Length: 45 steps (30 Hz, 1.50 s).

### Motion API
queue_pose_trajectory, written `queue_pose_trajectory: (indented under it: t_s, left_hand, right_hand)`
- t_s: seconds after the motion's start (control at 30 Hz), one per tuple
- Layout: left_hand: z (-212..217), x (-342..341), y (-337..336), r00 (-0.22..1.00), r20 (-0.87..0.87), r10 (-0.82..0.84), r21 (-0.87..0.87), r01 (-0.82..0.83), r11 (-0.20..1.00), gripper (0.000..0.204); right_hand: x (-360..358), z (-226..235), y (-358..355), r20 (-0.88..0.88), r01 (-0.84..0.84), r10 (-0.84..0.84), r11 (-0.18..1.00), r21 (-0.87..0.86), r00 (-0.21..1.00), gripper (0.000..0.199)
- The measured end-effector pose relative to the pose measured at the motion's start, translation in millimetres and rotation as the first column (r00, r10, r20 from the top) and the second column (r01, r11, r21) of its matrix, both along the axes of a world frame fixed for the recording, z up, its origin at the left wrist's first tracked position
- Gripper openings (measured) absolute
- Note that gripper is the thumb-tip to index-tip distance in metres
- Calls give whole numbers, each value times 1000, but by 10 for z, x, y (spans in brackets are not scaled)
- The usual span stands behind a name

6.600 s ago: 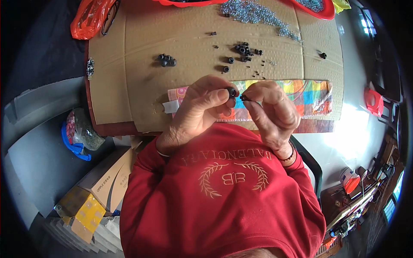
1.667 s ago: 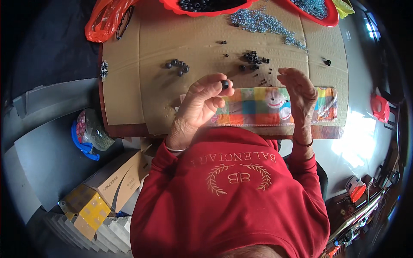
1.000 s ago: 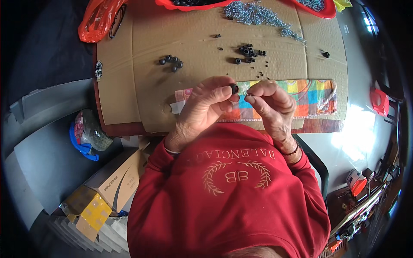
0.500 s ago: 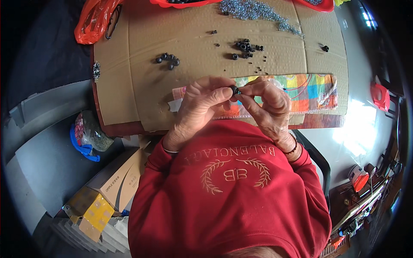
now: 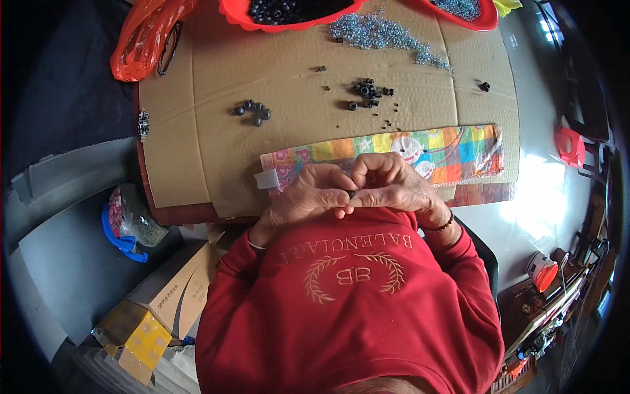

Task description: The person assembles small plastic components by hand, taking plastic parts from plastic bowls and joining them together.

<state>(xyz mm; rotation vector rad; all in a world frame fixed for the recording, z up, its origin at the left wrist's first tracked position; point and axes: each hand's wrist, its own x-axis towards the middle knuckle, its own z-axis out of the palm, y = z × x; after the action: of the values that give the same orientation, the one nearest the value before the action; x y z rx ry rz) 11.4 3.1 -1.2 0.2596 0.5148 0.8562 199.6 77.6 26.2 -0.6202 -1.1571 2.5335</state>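
Close to my chest, my left hand (image 5: 307,198) and my right hand (image 5: 401,190) meet, thumbs and fingertips pinched on one small black part (image 5: 352,195). Most of that part is hidden by the fingers. Just beyond lies a colourful checked cloth (image 5: 328,152) along the near edge of the cardboard. Past the cloth is a loose group of black plastic parts (image 5: 369,92) with several tiny black bits (image 5: 387,123) around it. Farther left sits a cluster of rounded black pieces (image 5: 254,113).
Cardboard (image 5: 223,157) covers the table. At the far side stand a red bowl of black parts (image 5: 289,26) and a red tray (image 5: 484,25) of bluish pieces; a spilled heap of bluish pieces (image 5: 377,31) lies between. A red plastic bag (image 5: 141,39) is far left, boxes (image 5: 174,282) below left.
Both hands have come down toward my chest, bringing the small black part with them and closing tighter around it. The view has shifted, showing more of the bowls at the far side.
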Motion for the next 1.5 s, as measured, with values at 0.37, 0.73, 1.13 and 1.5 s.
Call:
queue_pose_trajectory:
  t_s: [0.37, 0.73, 1.13, 1.5]
  left_hand:
    - [-257, 25, 90, 960, 198, 196, 28, -205, 978, 15]
    - [-376, -12, 46, 961, 229, 155, 77, -177, 981, 15]
    - [-342, -182, 95, 958, 244, 152, 83, -177, 981, 16]
    - [-360, 145, 48, 957, 171, 233, 37, -243, 969, 19]
  right_hand:
    - [76, -177, 209, 96, 112, -765, 215, 970, 637, 15]
    - [-131, -494, 444, 85, -289, -735, -155, 945, 672, 19]
    - [-239, -304, 365, 111, 155, -684, 316, 936, 721, 18]
    - [277, -377, 58, 133, 479, -530, 830, 286, 838, 13]
